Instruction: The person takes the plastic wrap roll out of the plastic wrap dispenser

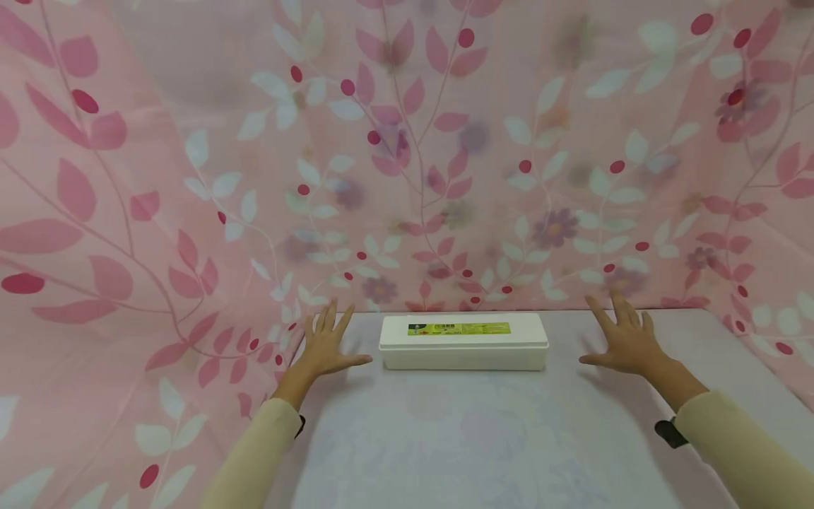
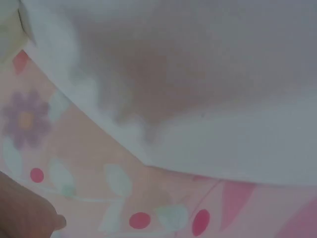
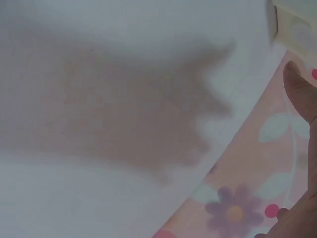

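Note:
A long white lidded box (image 1: 464,358) with a green and yellow label (image 1: 459,329) on its lid stands at the far side of the table. To its left, my left hand (image 1: 326,348) is held with fingers spread and thumb pointing at the box's end. My right hand (image 1: 626,343) mirrors it on the right, fingers spread, thumb towards the box, with a wider gap. Neither hand holds anything. In the right wrist view the right thumb (image 3: 299,91) shows near a corner of the box (image 3: 297,25). Only part of the left hand (image 2: 27,213) appears in the left wrist view.
The table (image 1: 470,438) has a pale cover, and both hands cast shadows on it. Pink curtain fabric (image 1: 420,177) with leaves and flowers hangs behind the table and along both sides. A dark band (image 1: 670,433) sits at the right wrist.

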Action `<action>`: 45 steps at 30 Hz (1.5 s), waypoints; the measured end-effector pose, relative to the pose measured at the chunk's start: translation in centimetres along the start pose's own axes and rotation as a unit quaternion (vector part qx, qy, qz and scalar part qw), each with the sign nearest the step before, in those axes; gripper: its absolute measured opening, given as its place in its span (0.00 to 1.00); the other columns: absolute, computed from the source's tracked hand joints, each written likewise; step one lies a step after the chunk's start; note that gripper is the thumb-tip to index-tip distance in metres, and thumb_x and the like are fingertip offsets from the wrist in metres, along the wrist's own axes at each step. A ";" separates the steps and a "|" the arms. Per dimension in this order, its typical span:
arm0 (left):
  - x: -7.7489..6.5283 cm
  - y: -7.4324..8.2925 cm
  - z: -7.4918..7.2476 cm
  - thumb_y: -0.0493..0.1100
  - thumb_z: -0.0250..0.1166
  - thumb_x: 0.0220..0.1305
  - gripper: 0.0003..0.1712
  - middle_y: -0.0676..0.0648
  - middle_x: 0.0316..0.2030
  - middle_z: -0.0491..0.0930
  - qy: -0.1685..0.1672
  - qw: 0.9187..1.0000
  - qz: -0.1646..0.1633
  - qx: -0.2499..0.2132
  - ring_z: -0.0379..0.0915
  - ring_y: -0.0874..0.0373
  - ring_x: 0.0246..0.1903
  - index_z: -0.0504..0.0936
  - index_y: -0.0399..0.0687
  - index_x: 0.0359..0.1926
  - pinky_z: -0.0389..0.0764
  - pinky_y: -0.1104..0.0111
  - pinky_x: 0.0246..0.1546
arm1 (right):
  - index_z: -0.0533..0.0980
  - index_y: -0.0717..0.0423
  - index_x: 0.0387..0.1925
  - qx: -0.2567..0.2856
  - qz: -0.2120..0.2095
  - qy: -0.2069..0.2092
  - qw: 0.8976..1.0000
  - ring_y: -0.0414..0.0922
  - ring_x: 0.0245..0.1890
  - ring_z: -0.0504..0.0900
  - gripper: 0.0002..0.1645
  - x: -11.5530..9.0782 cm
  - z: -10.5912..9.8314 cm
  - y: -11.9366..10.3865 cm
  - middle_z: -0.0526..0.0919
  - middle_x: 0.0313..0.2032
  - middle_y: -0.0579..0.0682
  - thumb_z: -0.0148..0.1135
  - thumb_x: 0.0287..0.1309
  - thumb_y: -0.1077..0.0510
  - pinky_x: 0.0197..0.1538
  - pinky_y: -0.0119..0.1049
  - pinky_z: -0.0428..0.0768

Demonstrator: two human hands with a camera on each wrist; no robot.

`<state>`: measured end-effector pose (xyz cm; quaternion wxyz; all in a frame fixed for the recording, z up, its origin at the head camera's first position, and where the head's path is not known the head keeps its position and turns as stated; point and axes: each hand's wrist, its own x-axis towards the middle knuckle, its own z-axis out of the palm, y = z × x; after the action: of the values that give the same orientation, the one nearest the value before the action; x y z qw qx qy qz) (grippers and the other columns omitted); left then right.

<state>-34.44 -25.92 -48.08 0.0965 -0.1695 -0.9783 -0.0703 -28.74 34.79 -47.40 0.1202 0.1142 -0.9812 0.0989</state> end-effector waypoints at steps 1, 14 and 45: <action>0.1 0.3 -0.2 0.81 0.65 0.42 0.71 0.39 0.78 0.30 -0.004 1.000 -0.001 -0.008 0.35 0.35 0.76 0.42 0.61 0.79 0.32 0.32 0.68 | 0.34 0.42 0.78 0.003 0.000 -0.001 1.000 0.79 0.66 0.50 0.80 0.2 0.0 -0.2 0.34 0.75 0.73 0.78 0.36 0.32 0.60 0.80 0.44; 1.5 1.9 0.2 0.75 0.74 0.37 0.76 0.41 0.79 0.34 -0.032 0.994 0.013 -0.100 0.36 0.34 0.76 0.40 0.62 0.79 0.35 0.31 0.68 | 0.33 0.52 0.78 0.116 0.005 -0.076 0.990 0.83 0.62 0.58 0.82 2.3 0.6 -3.2 0.33 0.74 0.74 0.81 0.37 0.38 0.50 0.78 0.67; 3.6 4.3 2.8 0.63 0.81 0.40 0.76 0.43 0.78 0.42 -0.069 0.949 0.002 -0.309 0.46 0.38 0.75 0.38 0.59 0.79 0.54 0.39 0.70 | 0.43 0.64 0.75 0.261 -0.006 -0.107 0.959 0.64 0.50 0.77 0.76 4.5 3.2 -5.6 0.53 0.70 0.73 0.85 0.35 0.48 0.52 0.57 0.80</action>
<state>-36.72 -20.31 -49.60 -0.0280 -0.1974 -0.9125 -0.3572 -32.24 27.82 -48.37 -0.0192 0.1577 -0.9276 0.3382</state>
